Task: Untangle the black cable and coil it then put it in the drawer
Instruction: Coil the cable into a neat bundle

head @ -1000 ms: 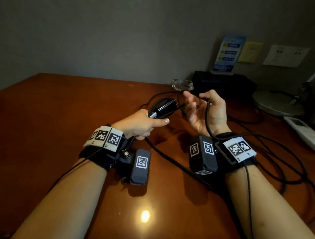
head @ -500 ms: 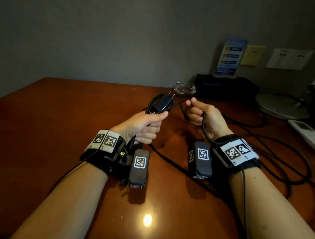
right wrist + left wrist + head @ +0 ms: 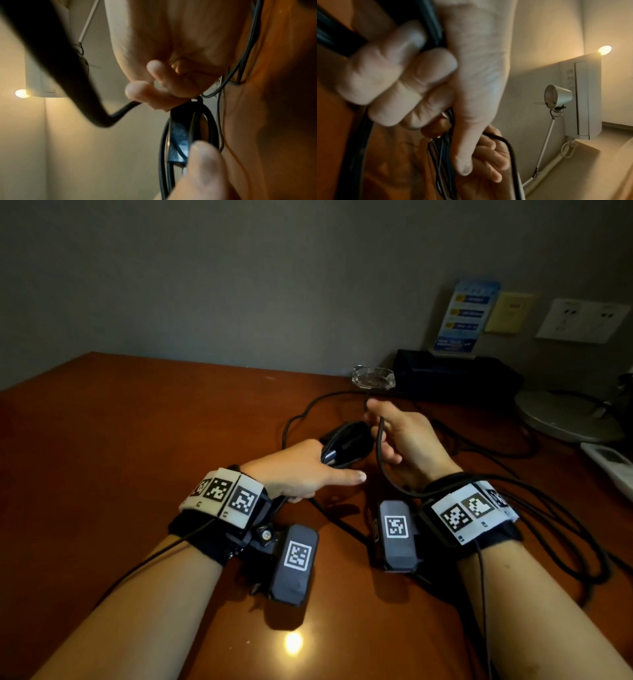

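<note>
Wooden desk [image 3: 102,457] against a grey wall, dim light; at the far right stand a glass ashtray [image 3: 374,377], a black box [image 3: 455,378], a sign card [image 3: 467,316] and a lamp base [image 3: 568,416].

Your left hand [image 3: 301,470] is held just above the desk, its fingers curled round several loops of the cable [image 3: 380,453] along with the plug [image 3: 349,440], and the thumb lies straight. The left wrist view confirms curled fingers clamped on black strands.

Your right hand [image 3: 407,440] sits just right of the bundle, touching or nearly touching it, with thumb and fingers pinching one strand that runs down across the wrist.

Judgement: coiling is under way and perhaps part done. A few turns are gathered in the left hand. A long slack run still lies loose over the desk at right and near the right forearm, with strands crossing, so some untangling may remain. No drawer is in view; stowing has not begun.
</note>
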Demonstrator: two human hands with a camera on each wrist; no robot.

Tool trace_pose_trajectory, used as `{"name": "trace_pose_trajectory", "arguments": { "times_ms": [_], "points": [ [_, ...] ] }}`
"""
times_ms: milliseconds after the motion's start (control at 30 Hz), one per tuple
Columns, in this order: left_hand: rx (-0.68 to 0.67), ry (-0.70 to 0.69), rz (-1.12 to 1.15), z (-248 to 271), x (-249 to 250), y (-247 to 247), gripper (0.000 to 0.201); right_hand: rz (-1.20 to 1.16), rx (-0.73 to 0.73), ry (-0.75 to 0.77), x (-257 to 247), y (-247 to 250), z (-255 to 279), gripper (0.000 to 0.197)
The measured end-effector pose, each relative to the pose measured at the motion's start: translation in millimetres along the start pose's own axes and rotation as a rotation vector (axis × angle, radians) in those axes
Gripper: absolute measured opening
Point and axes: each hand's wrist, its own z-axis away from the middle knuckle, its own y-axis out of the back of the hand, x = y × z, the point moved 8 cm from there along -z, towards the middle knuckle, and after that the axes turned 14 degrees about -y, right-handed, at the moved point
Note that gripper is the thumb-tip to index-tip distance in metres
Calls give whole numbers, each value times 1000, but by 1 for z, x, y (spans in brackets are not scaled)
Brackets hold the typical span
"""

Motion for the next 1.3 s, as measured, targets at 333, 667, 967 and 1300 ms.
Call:
{"name": "trace_pose_trajectory", "arguments": {
  "times_ms": [333, 667, 967, 1300],
  "points": [
    [174, -40, 242, -7, 5, 0, 84, 140, -90, 118, -6, -26, 13, 35],
    [226, -62, 407, -10, 11, -2, 88, 460, -258, 129, 3, -57, 25, 37],
    [328, -48, 404, -14, 4, 4, 79, 469, -318, 106, 9, -65, 29, 45],
    [705, 56, 510, -4, -22, 39, 63, 548, -545, -111, 27, -71, 35, 14]
  ]
}}
